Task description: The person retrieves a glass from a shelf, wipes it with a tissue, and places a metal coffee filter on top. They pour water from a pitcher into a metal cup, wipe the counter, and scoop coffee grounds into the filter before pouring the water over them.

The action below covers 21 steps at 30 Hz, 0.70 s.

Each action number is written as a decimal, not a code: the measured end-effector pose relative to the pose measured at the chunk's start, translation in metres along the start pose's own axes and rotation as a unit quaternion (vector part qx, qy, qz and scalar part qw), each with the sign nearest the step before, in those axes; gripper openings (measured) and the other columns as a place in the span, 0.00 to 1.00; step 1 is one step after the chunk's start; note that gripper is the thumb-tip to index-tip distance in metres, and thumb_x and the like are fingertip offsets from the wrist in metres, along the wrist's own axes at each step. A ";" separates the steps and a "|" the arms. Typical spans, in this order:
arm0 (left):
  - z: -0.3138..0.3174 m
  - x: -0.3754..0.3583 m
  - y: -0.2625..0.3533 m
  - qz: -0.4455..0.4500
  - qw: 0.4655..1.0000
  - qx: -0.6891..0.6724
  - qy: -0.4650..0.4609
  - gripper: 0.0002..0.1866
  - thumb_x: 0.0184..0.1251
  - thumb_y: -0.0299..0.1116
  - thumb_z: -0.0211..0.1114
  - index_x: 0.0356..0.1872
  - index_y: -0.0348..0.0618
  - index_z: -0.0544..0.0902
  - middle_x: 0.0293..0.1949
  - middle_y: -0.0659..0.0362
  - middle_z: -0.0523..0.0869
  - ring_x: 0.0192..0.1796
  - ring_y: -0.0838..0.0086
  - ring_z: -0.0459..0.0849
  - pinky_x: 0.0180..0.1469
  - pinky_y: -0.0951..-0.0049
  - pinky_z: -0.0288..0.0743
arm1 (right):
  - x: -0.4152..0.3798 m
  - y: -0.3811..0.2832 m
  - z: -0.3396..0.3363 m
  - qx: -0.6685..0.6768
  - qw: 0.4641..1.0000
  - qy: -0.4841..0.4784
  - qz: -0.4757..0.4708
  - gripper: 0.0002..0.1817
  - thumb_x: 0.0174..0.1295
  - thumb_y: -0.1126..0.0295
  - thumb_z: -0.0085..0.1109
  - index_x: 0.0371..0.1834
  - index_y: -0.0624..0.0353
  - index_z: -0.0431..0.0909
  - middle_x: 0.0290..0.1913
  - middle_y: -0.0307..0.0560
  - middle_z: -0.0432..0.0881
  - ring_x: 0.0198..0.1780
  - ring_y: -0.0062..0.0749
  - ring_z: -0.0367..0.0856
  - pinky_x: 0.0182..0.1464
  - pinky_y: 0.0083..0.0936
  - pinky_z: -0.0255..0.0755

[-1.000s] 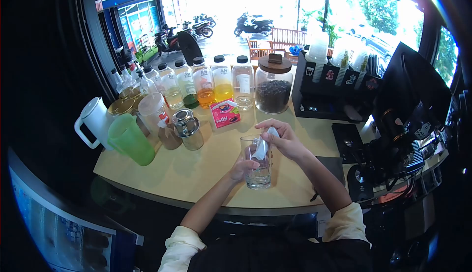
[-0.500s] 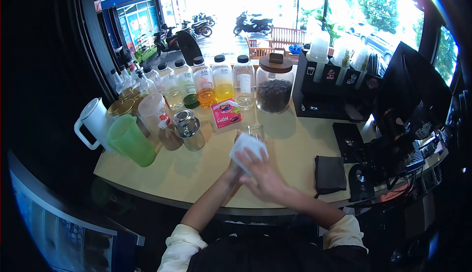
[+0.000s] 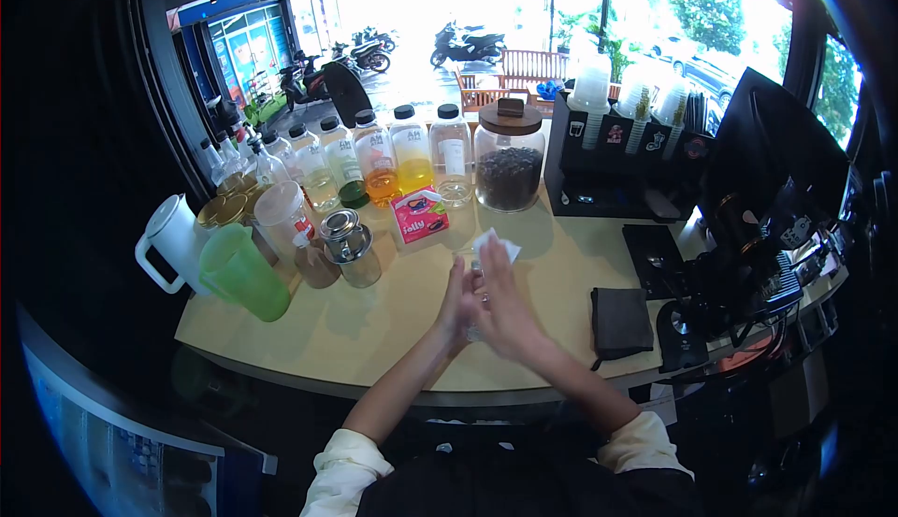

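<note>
Over the front middle of the counter, my left hand is wrapped round a small clear glass, mostly hidden between my palms. My right hand presses a white tissue against the glass from the right, its fingers pointing away from me. Just beyond my hands stands a pink tissue box marked "jolly". To its left is a metal drip coffee filter on a glass jar.
A green pitcher and a white jug stand at left. Several black-capped bottles line the back beside a wooden-lidded jar of dark beans. At right are a folded dark cloth, a black cup holder and a monitor.
My right hand has turned from lying flat over the tissue to standing edge-on beside the glass. The tissue now shows less, beyond my fingers. The whole view has shifted slightly.
</note>
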<state>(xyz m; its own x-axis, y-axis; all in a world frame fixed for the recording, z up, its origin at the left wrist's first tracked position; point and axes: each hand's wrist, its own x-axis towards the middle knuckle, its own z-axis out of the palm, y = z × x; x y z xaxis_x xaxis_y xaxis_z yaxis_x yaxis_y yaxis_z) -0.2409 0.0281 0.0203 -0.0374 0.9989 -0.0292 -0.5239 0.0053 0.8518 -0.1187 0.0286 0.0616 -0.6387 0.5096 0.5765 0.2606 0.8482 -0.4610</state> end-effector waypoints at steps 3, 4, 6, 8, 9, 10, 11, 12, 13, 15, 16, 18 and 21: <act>0.000 -0.008 0.011 -0.092 0.994 -0.056 -0.034 0.43 0.62 0.72 0.38 0.57 0.39 0.71 0.48 0.53 0.81 0.41 0.62 0.84 0.45 0.62 0.81 | 0.028 0.018 -0.013 0.093 0.987 0.126 0.026 0.24 0.67 0.60 0.49 0.61 0.65 0.64 0.58 0.64 0.69 0.62 0.48 0.69 0.63 0.40 0.62; -0.010 0.002 0.006 -0.096 0.974 -0.173 -0.113 0.43 0.61 0.73 0.41 0.53 0.38 0.74 0.42 0.52 0.83 0.39 0.59 0.85 0.41 0.62 0.83 | 0.029 0.024 -0.018 0.225 0.965 0.080 0.108 0.18 0.68 0.60 0.49 0.50 0.66 0.69 0.44 0.55 0.74 0.46 0.35 0.74 0.49 0.32 0.67; -0.019 0.004 0.005 -0.122 0.951 -0.199 -0.201 0.43 0.60 0.73 0.41 0.52 0.39 0.75 0.40 0.52 0.83 0.40 0.59 0.85 0.42 0.62 0.83 | 0.032 0.033 -0.019 0.350 0.917 0.031 0.188 0.16 0.69 0.61 0.49 0.39 0.66 0.74 0.31 0.46 0.79 0.31 0.23 0.78 0.34 0.24 0.73; -0.033 0.007 -0.002 -0.178 0.906 -0.241 -0.299 0.43 0.59 0.73 0.43 0.51 0.38 0.75 0.40 0.49 0.83 0.44 0.57 0.85 0.45 0.61 0.82 | 0.032 0.042 -0.010 0.331 0.931 0.095 0.119 0.21 0.69 0.60 0.50 0.23 0.64 0.73 0.15 0.32 0.69 0.19 0.09 0.65 0.18 0.20 0.56; -0.024 -0.002 0.005 -0.178 0.907 -0.241 -0.296 0.43 0.59 0.73 0.43 0.51 0.38 0.75 0.40 0.49 0.83 0.44 0.57 0.85 0.45 0.61 0.82 | 0.034 0.038 -0.012 0.334 0.930 0.093 0.120 0.21 0.69 0.60 0.50 0.23 0.64 0.73 0.15 0.32 0.69 0.19 0.09 0.65 0.18 0.20 0.56; -0.005 -0.017 0.018 -0.161 0.951 -0.189 -0.183 0.41 0.60 0.71 0.47 0.51 0.37 0.74 0.40 0.50 0.83 0.43 0.58 0.85 0.46 0.62 0.82 | 0.035 0.030 -0.017 0.314 0.931 0.108 0.154 0.21 0.69 0.60 0.51 0.21 0.64 0.73 0.14 0.32 0.67 0.19 0.09 0.63 0.18 0.21 0.54; 0.005 -0.026 0.025 -0.140 0.979 -0.134 -0.068 0.40 0.60 0.69 0.50 0.51 0.37 0.74 0.39 0.51 0.83 0.42 0.60 0.85 0.46 0.63 0.81 | 0.038 0.026 -0.020 0.292 0.930 0.121 0.187 0.22 0.68 0.60 0.52 0.19 0.65 0.73 0.13 0.33 0.65 0.19 0.10 0.61 0.18 0.22 0.51; 0.003 -0.025 0.023 -0.017 0.995 0.083 -0.061 0.33 0.62 0.61 0.57 0.51 0.37 0.72 0.40 0.53 0.81 0.43 0.65 0.85 0.46 0.67 0.80 | 0.041 0.028 -0.023 0.205 0.956 0.135 0.160 0.24 0.68 0.59 0.52 0.18 0.65 0.73 0.12 0.34 0.64 0.18 0.11 0.62 0.18 0.22 0.54; 0.001 -0.026 0.019 -0.018 0.994 0.084 -0.061 0.33 0.62 0.61 0.57 0.51 0.37 0.72 0.40 0.53 0.81 0.43 0.65 0.85 0.46 0.67 0.80 | 0.044 0.028 -0.024 0.206 0.956 0.135 0.161 0.24 0.68 0.59 0.52 0.18 0.65 0.73 0.12 0.34 0.64 0.18 0.11 0.62 0.18 0.22 0.54; 0.002 -0.033 0.013 0.044 0.958 0.273 -0.076 0.29 0.64 0.50 0.56 0.56 0.35 0.69 0.45 0.54 0.79 0.48 0.68 0.83 0.50 0.65 0.79 | 0.043 0.023 -0.028 0.080 0.980 0.060 0.174 0.22 0.70 0.58 0.49 0.21 0.62 0.72 0.15 0.29 0.66 0.20 0.10 0.59 0.20 0.21 0.51; -0.002 -0.032 0.014 0.045 0.958 0.271 -0.076 0.29 0.64 0.50 0.56 0.56 0.35 0.69 0.45 0.54 0.79 0.48 0.68 0.83 0.50 0.65 0.79 | 0.043 0.022 -0.031 0.079 0.980 0.058 0.173 0.22 0.70 0.58 0.49 0.21 0.62 0.72 0.15 0.29 0.66 0.20 0.10 0.59 0.20 0.21 0.51; -0.014 -0.033 0.020 -0.077 0.983 0.073 -0.148 0.26 0.60 0.39 0.60 0.56 0.34 0.69 0.47 0.53 0.79 0.49 0.67 0.82 0.51 0.65 0.79 | 0.042 0.023 -0.040 0.228 0.957 -0.031 0.174 0.21 0.71 0.57 0.47 0.25 0.62 0.74 0.20 0.30 0.71 0.24 0.10 0.62 0.24 0.20 0.58; -0.013 -0.044 0.030 -0.178 0.949 -0.186 -0.184 0.26 0.54 0.30 0.66 0.55 0.35 0.69 0.44 0.55 0.80 0.45 0.70 0.83 0.48 0.70 0.79 | 0.039 0.041 -0.049 0.376 0.905 -0.166 0.108 0.21 0.72 0.57 0.45 0.29 0.64 0.75 0.23 0.34 0.75 0.27 0.13 0.70 0.30 0.19 0.65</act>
<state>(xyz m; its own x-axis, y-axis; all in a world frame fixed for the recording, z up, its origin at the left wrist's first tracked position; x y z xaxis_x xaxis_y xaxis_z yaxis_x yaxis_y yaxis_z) -0.2662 -0.0160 0.0404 0.4623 0.8859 -0.0375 -0.7143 0.3971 0.5763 -0.0974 0.0907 0.0978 -0.8464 0.4749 0.2409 -0.0817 0.3313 -0.9400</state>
